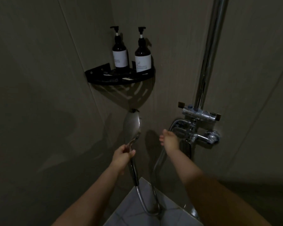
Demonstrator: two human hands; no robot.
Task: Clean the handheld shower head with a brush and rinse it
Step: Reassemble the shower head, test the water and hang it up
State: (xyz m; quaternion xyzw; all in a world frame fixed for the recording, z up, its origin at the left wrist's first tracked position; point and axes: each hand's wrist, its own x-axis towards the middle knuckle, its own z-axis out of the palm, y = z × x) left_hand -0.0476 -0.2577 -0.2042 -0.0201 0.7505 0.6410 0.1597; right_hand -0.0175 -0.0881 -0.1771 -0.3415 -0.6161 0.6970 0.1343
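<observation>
We're gripping the shower head (132, 128) handle, left hand (123, 154) fingers wrapped; long axis pointing 12 o'clock. Right hand (169, 141) loosely curled at the faucet (198, 136), 3 o'clock.

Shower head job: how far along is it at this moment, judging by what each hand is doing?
No brush is in view, so scrubbing cannot be confirmed as done. In hand: the left hand grips the shower head by its handle, held up toward the corner, while the right hand reaches toward the faucet, empty. No water visibly flows, so the rinse looks still to come.
</observation>
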